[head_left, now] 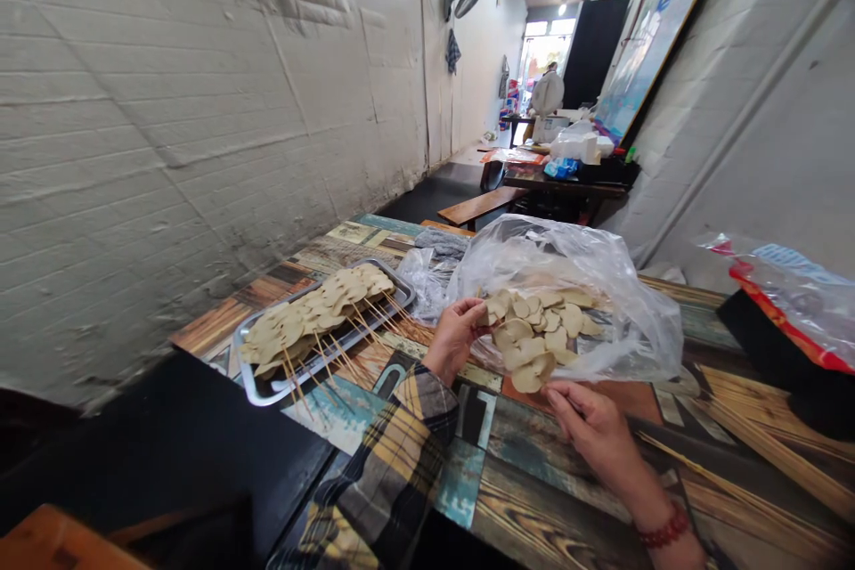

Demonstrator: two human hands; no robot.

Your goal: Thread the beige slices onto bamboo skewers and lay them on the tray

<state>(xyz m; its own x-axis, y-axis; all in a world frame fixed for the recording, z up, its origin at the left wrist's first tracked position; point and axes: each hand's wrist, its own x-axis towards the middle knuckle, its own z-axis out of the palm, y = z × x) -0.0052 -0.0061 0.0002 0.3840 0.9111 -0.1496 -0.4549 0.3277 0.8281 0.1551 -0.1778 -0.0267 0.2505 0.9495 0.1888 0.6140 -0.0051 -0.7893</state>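
My left hand [460, 337] is closed, its thumb and fingertips pinching the edge of a thin beige slice [492, 312] at the mouth of a clear plastic bag [631, 321]. More round beige slices [554, 321] lie in and before the bag. My right hand [594, 429] is also closed in a pinch, its fingertips right beside a few overlapping slices [530, 370]; whatever it grips is hidden by the fingers. To the left, a metal tray [250, 383] bears a pile of skewered slices [313, 312], with bamboo sticks [351, 365] poking out over its near edge.
Bare bamboo skewers [768, 436] lie on the patterned wooden table [534, 499] at right, below a red-and-clear plastic package [788, 312]. Crumpled clear plastic [424, 280] sits between tray and bag. Farther back stand a bench [484, 203], a cluttered table [567, 183] and a person [551, 71].
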